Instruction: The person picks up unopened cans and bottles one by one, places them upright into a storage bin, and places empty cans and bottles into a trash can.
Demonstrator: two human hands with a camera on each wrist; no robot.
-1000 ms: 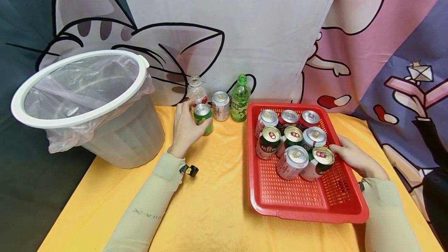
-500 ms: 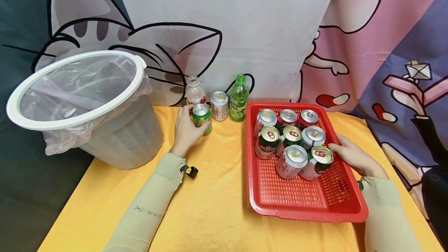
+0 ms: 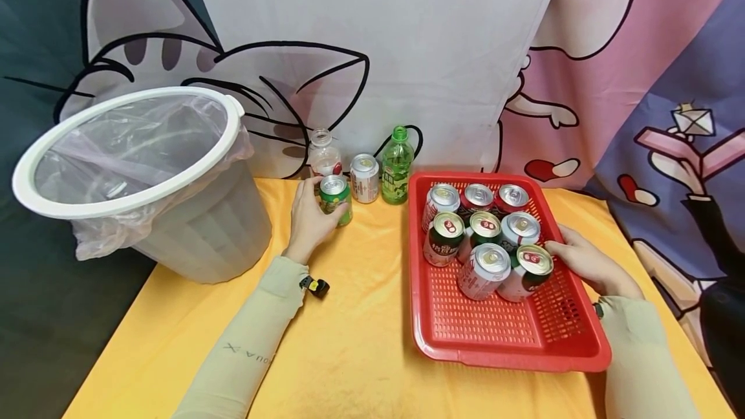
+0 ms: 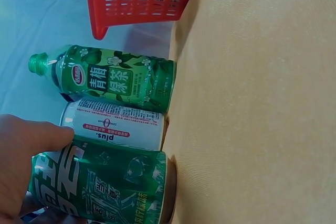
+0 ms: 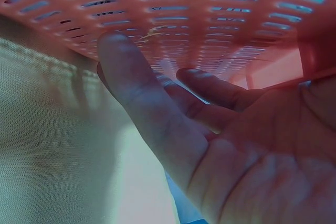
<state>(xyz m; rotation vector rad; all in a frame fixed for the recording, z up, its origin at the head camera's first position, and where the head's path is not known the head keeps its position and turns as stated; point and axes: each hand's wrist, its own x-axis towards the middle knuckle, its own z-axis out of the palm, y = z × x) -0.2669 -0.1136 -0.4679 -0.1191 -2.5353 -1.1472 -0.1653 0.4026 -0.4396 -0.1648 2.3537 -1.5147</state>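
My left hand point(image 3: 311, 220) grips a green drink can point(image 3: 335, 197), thumb on the near side. The can stands upright on the yellow cloth; in the left wrist view its green label point(image 4: 105, 184) faces the camera. Right behind it are a clear plastic bottle point(image 3: 324, 155) and a white can point(image 3: 365, 180), with a green tea bottle point(image 3: 397, 170) to their right. On the other side, my right hand point(image 3: 588, 260) holds the right rim of a red plastic basket point(image 3: 483, 354), thumb over the edge. Its fingers point(image 5: 152, 108) reach beneath the basket in the right wrist view.
Several upright cans point(image 3: 485, 270) fill the basket's back and middle. A large bin point(image 3: 215, 238) lined with a clear bag stands at the left. Behind everything hangs a printed cloth backdrop point(image 3: 436, 50). The yellow cloth point(image 3: 337, 348) covers the table.
Both hands keep their places, the left on the green can and the right at the basket. The head view has shifted slightly. A small bright patch now shows inside the bin bag.
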